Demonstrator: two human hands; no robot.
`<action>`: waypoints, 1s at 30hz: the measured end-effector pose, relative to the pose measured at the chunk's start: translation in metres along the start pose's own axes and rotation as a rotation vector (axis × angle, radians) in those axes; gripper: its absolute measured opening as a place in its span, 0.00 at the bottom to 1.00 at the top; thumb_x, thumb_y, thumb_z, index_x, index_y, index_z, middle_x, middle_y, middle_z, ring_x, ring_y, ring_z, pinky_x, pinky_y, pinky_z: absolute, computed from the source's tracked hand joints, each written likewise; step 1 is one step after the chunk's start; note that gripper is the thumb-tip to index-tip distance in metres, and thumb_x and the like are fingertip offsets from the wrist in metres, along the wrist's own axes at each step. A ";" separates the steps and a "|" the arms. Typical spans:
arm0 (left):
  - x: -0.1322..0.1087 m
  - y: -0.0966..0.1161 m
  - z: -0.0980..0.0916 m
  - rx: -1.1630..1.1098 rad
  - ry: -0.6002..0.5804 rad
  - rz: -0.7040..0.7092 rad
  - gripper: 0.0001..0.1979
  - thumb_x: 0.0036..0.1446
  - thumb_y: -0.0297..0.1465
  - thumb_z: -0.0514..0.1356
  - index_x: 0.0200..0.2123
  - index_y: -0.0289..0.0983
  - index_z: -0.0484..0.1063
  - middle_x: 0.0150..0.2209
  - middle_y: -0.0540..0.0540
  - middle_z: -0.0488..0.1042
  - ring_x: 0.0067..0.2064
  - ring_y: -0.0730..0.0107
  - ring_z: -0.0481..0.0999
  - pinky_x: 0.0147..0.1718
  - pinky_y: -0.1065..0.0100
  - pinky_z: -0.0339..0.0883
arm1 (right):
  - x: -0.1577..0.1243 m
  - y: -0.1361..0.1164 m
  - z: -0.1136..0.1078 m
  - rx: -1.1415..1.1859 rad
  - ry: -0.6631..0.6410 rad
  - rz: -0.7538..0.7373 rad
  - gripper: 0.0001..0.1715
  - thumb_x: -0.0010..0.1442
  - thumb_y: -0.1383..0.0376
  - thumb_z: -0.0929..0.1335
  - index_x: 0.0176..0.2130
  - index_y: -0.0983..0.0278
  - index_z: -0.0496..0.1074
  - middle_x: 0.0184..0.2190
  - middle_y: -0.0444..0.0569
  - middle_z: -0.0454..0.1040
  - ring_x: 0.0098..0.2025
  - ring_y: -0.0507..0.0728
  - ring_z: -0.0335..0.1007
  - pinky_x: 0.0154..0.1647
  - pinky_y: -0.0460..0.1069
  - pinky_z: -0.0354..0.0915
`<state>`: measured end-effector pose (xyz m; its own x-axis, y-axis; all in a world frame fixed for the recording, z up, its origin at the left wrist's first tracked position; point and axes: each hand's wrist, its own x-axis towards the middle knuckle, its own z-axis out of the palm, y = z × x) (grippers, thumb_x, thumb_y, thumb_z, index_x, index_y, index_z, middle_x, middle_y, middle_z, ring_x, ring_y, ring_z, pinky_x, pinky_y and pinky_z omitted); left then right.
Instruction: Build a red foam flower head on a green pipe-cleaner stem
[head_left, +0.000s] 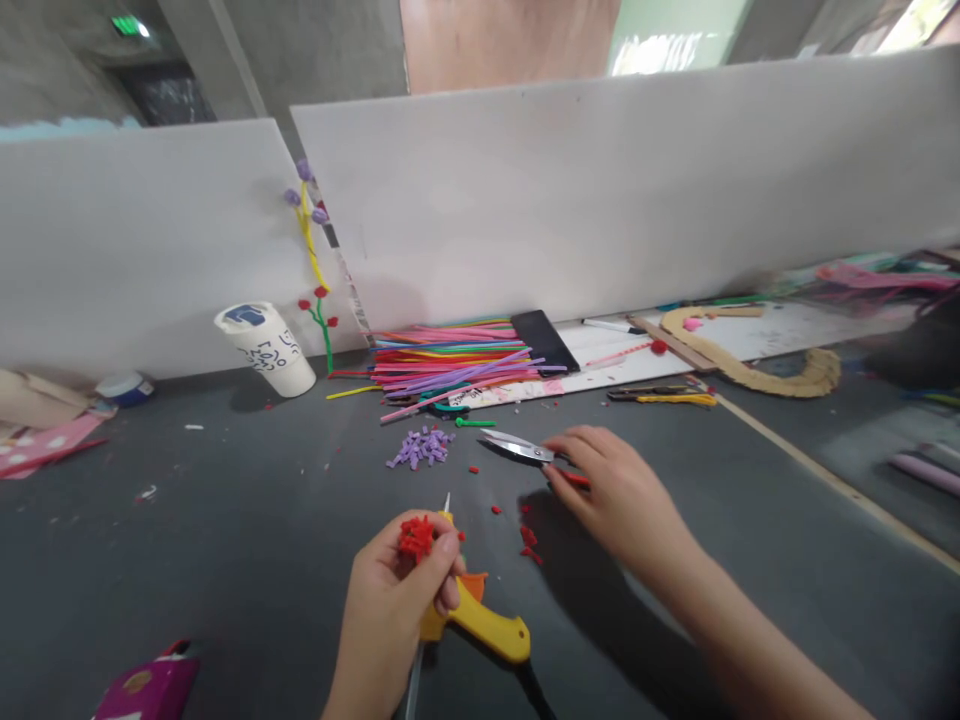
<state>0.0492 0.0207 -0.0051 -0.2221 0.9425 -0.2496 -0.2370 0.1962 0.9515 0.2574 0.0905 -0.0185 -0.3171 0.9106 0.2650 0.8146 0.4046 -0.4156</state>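
A clump of small red cut pieces (416, 538), which look like bits of pipe cleaner, is pinched in the fingers of my left hand (401, 590). Beneath that hand lies a yellow glue gun (491, 622) with an orange trigger, partly covered by it. My right hand (615, 490) has its fingers closed about the red handle of a pair of scissors (525, 450), whose blades point left, slightly apart. More loose red pieces (529, 543) are scattered on the dark table between the hands. A small heap of purple cut pieces (421, 447) sits just beyond.
Colourful pipe cleaners (450, 365) are stacked at the back beside a black phone-like slab (545, 340). A white cup (270, 350) stands left of two small pipe-cleaner flower stems (328, 335). Yellow-handled cutters (664, 397) and a curved cardboard piece (780, 378) lie right. A white partition (600, 190) rises behind.
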 end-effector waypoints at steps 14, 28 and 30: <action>0.004 -0.024 0.001 0.011 -0.119 -0.069 0.13 0.42 0.38 0.71 0.27 0.34 0.76 0.17 0.51 0.74 0.15 0.79 0.68 0.15 0.78 0.60 | -0.022 -0.049 0.016 0.617 0.105 -0.373 0.11 0.65 0.72 0.62 0.41 0.63 0.72 0.34 0.49 0.75 0.36 0.53 0.71 0.37 0.46 0.69; -0.012 -0.013 0.005 0.356 -0.138 0.328 0.08 0.53 0.28 0.60 0.34 0.41 0.80 0.27 0.51 0.78 0.28 0.73 0.77 0.31 0.74 0.69 | -0.026 -0.052 -0.003 0.595 0.247 -0.282 0.08 0.58 0.75 0.67 0.32 0.63 0.70 0.27 0.41 0.77 0.27 0.47 0.72 0.32 0.39 0.66; -0.010 -0.017 0.000 0.503 -0.132 0.488 0.09 0.54 0.27 0.60 0.36 0.41 0.80 0.31 0.50 0.80 0.32 0.71 0.78 0.34 0.73 0.69 | -0.027 -0.053 -0.008 0.660 0.204 -0.263 0.07 0.58 0.74 0.69 0.32 0.63 0.71 0.27 0.40 0.77 0.27 0.46 0.73 0.32 0.38 0.65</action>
<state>0.0557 0.0083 -0.0185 -0.0673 0.9733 0.2192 0.3324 -0.1853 0.9248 0.2261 0.0437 0.0032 -0.3127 0.7692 0.5574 0.2424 0.6320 -0.7361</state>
